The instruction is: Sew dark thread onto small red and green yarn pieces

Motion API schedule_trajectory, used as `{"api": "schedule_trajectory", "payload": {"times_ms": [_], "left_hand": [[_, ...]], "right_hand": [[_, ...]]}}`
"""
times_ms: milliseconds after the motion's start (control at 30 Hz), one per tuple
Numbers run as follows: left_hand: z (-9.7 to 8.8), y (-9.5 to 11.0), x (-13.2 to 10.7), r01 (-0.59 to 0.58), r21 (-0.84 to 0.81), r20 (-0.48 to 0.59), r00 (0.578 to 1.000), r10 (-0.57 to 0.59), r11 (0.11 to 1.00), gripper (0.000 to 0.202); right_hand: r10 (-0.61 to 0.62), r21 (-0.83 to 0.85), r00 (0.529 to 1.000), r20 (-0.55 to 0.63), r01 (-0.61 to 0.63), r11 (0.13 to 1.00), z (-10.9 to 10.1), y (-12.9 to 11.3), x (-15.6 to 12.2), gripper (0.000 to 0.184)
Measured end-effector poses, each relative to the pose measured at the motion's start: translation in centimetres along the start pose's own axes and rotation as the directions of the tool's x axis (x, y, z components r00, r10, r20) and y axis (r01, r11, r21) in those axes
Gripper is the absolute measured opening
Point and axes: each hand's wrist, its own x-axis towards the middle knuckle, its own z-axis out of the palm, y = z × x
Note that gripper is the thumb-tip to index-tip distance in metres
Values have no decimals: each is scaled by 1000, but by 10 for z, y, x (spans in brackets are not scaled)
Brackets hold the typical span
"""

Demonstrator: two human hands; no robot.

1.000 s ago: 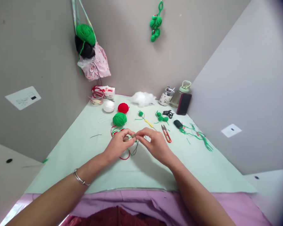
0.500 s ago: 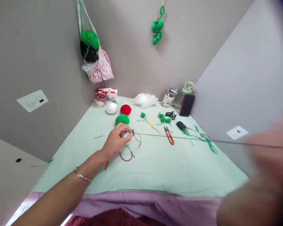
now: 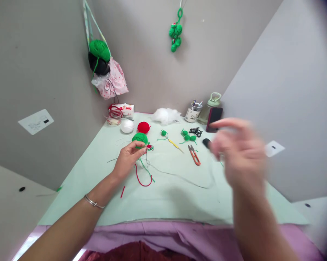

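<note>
My left hand (image 3: 128, 158) rests low over the pale green table cover (image 3: 179, 203), its fingertips pinched on a small red and green crochet piece (image 3: 149, 147). Red yarn (image 3: 140, 178) and green yarn tails hang from the piece onto the cover. A thin dark thread (image 3: 179, 177) runs slack from the piece across the cover toward my right hand (image 3: 241, 154). That hand is raised at the right and smeared by motion, so I cannot make out its grip. A green yarn ball (image 3: 139, 137) lies just behind my left hand.
Behind lie a red yarn ball (image 3: 143, 127), a white ball (image 3: 126, 125), white stuffing (image 3: 165, 115), a yellow-handled hook (image 3: 174, 144), orange snips (image 3: 193, 155), small green pieces (image 3: 187, 137), a pen cup (image 3: 193, 112), a bottle (image 3: 210, 106) and a phone (image 3: 213, 118). A bag (image 3: 109, 78) hangs on the wall.
My right hand pulled the thread far out to the right, then swung back inward and up. The thread went from taut to slack on the cover. My left hand kept hold of the piece.
</note>
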Motion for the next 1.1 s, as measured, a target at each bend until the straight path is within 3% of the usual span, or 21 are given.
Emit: {"api": "schedule_trajectory", "payload": {"times_ms": [100,167,267,400,500,567,700,800,900,933,967,1000,1033,1100], "left_hand": [[4,2,-4,0,-7,-18,1000,0,1000,26],[6,2,-7,-32,-3,-36,999,32,999,25],[11,2,-12,-132,47,-73,988,135,990,20],[15,1,-15,-241,139,-92,962,255,960,13],[13,-1,-13,-197,142,-131,968,216,970,17],[11,-1,-12,-153,127,-139,975,171,980,20],[11,2,-12,-126,112,-120,983,140,986,20],[14,6,-15,-142,112,-76,986,151,983,18],[15,9,-16,-93,55,-4,996,93,994,18],[15,9,-15,-65,18,19,998,64,998,19],[14,9,-14,-40,-22,42,998,41,999,18],[13,9,-13,-24,-59,61,998,27,998,18],[12,8,-12,-16,-90,78,997,23,996,17],[11,7,-12,-8,-128,108,994,22,992,15]], "right_hand": [[-16,-140,983,185,42,989,37,20,0,19],[44,-216,955,293,22,976,64,37,0,16],[135,-268,944,300,-53,962,94,59,1,18],[168,-74,935,313,-152,986,104,71,0,19],[172,105,904,391,-230,968,93,63,-1,25],[157,204,836,526,-303,931,82,54,-2,28],[18,264,639,769,-342,902,65,38,-4,27],[-71,253,513,856,-294,922,57,31,-5,23],[-61,192,426,903,-271,943,45,33,-1,23],[-29,146,423,906,-247,958,40,36,1,26],[24,82,455,890,-212,974,36,40,3,28],[90,2,529,844,-171,985,32,45,5,30],[155,-86,634,757,-138,987,29,50,7,31],[228,-221,826,515,-129,967,29,59,9,31]]}}
